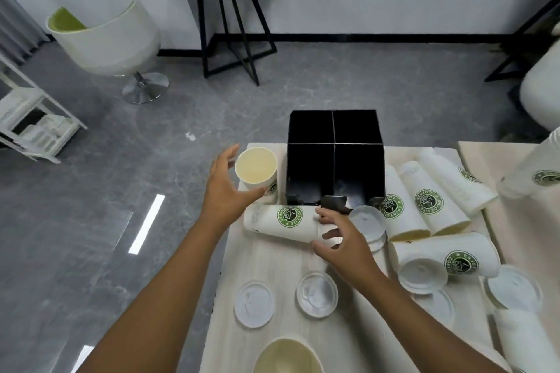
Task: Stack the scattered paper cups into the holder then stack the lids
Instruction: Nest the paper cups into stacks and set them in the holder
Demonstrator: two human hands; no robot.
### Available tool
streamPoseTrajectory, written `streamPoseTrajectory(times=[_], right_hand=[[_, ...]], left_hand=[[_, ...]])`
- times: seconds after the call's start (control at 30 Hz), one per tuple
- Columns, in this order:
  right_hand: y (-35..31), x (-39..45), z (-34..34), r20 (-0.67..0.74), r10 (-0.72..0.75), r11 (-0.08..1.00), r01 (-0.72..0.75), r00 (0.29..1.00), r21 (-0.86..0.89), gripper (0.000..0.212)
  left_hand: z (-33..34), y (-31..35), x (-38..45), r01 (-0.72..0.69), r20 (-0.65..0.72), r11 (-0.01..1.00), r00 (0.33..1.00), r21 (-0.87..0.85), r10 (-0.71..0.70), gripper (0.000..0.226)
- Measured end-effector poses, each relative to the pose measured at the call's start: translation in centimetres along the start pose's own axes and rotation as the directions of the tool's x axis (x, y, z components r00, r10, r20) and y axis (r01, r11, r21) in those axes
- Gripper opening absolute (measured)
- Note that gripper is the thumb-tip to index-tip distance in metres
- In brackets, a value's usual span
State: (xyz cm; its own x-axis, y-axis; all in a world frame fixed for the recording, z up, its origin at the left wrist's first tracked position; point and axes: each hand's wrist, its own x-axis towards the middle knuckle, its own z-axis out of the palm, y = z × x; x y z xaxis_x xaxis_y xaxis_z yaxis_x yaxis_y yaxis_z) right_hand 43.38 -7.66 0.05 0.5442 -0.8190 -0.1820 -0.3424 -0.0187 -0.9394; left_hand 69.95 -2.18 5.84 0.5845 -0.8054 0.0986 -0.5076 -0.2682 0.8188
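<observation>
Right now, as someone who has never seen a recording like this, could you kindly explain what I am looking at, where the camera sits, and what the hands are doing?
There is no machine here: a person wears one wide-angle camera on the head, looking down at their own bare arms.

The left hand is spread around an upright paper cup at the table's far left corner; whether it already touches is unclear. The right hand curls its fingers around the mouth end of a cup lying on its side.

Behind them stands a black holder split into four compartments, seemingly without cups. More cups lie on their sides to the right, and flat white lids are scattered over the near table.
</observation>
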Motion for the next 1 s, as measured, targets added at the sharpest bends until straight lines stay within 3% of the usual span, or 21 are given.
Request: streamPoseTrajectory(times=[0.23, 0.5, 0.67, 0.83, 1.0], right_hand=[[0.8, 0.6, 1.6, -0.081, 0.038, 0.999, -0.038, 0.996, 0.004, 0.050], [-0.8, -0.5, 0.0, -0.180, -0.018, 0.999, 0.022, 0.984, 0.022, 0.048], [-3.9, -2.0, -2.5, -0.220, -0.075, 0.997, 0.073, 0.973, -0.019, 0.032], [-8.3, -4.1, -5.1, -0.200, -0.225, 0.973, 0.208, 0.954, -0.102, 0.025], [-15.6, -7.5, -8.2, -0.131, -0.455, 0.889, 0.443, 0.881, -0.114, 0.021]], left_hand=[[0.9, -0.3, 0.4, 0.023, 0.022, 1.000, 1.000, -0.017, -0.022, 0.084], [1.8, 1.2, 0.3, 0.051, -0.013, 0.999, 0.999, -0.006, -0.051, 0.081], [0.7, 3.4, -1.8, 0.048, -0.064, 0.998, 0.997, -0.046, -0.051, 0.085], [-2.4, 7.3, -5.6, 0.012, -0.114, 0.996, 0.993, -0.085, -0.021, 0.087], [-7.0, 12.6, -9.9, -0.090, -0.190, 0.993, 0.979, -0.072, 0.075, 0.085]])
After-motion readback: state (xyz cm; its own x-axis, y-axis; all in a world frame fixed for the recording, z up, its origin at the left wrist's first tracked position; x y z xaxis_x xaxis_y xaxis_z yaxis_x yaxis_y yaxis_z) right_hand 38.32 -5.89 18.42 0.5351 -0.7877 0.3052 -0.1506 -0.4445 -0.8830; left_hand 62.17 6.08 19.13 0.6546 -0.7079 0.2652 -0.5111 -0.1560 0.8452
